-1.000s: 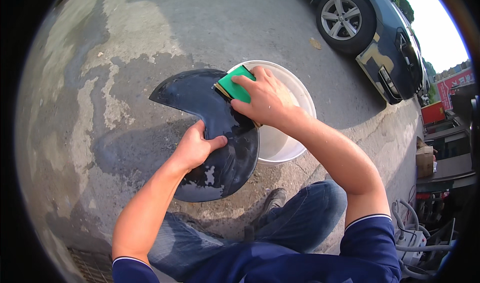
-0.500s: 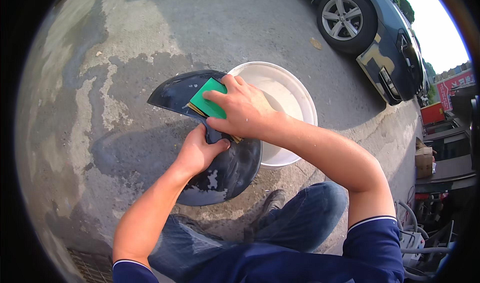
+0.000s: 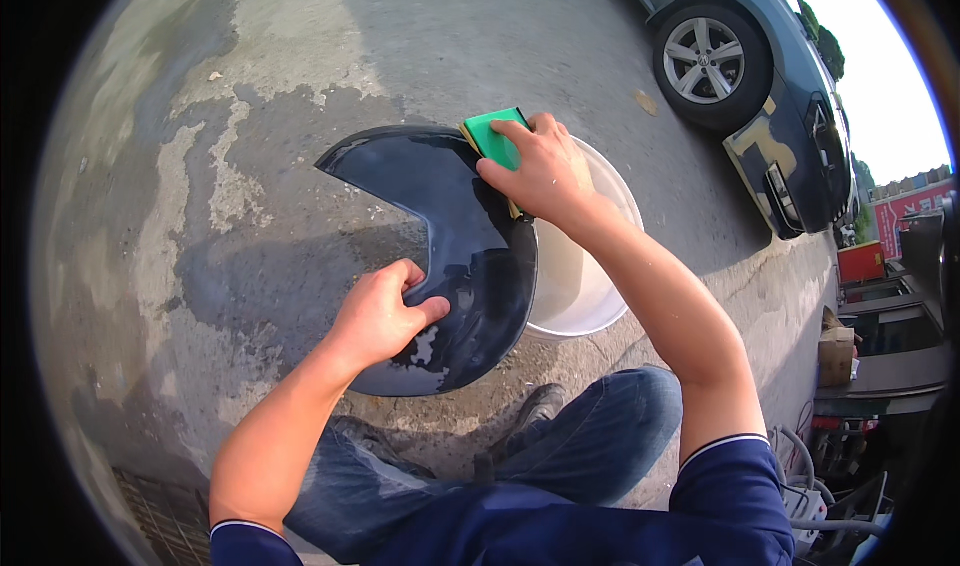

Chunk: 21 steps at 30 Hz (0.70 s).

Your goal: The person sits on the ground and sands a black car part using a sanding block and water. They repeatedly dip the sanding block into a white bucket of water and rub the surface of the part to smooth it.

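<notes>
A dark, glossy, curved car body panel (image 3: 455, 236) lies wet across the rim of a white bucket (image 3: 580, 286). My left hand (image 3: 385, 311) grips the panel's inner edge near its lower end. My right hand (image 3: 535, 171) presses a green sponge with a yellow backing (image 3: 492, 136) on the panel's upper right edge, above the bucket. Soapy patches show on the panel's lower part.
Cracked, partly wet concrete ground (image 3: 220, 166) lies all around. A dark parked car (image 3: 760, 76) with a wheel stands at the upper right. My knees in blue jeans (image 3: 590, 446) and a dark shoe (image 3: 530, 416) are below the panel. Boxes and hoses (image 3: 840, 356) sit at the right edge.
My right hand slid the sponge left across the panel and then back to the right, to the panel's upper right edge. The left hand kept its grip on the panel.
</notes>
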Tool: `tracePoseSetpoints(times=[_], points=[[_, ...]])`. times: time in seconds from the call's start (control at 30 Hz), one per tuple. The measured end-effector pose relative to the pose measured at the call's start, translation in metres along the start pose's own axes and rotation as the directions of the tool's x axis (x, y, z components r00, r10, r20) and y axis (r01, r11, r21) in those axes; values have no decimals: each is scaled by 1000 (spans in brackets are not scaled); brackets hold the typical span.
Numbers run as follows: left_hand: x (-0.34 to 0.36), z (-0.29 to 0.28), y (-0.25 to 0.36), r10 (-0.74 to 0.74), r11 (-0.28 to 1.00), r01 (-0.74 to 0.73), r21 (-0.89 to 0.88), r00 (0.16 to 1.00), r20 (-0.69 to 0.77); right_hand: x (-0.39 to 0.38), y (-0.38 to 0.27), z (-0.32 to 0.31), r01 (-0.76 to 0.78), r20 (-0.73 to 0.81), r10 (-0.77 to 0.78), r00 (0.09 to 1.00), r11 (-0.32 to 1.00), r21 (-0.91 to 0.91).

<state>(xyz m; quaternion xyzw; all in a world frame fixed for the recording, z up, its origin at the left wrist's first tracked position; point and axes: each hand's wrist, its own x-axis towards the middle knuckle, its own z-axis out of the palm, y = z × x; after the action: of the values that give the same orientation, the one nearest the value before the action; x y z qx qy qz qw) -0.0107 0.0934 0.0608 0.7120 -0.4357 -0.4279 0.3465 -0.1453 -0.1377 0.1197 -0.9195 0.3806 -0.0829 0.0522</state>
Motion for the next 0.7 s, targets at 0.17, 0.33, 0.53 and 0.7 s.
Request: tracePoseSetpoints(times=[0.17,0.33,0.53,0.7], points=[[-8,0,2,112,993,-111,29,991,-66,-60,-44,-14,422,121,-429,895,903,82],[-6,0,11,145,987,-138,82,985,-94,14,-46,-5,179,100,-172,980,981,-73],[-7,4,2,197,978,-186,95,973,-121,13,-50,2,190,217,-193,957,981,37],[-2,1,15,146,984,-140,105,988,-48,33,-35,-13,41,180,-12,984,987,-156]])
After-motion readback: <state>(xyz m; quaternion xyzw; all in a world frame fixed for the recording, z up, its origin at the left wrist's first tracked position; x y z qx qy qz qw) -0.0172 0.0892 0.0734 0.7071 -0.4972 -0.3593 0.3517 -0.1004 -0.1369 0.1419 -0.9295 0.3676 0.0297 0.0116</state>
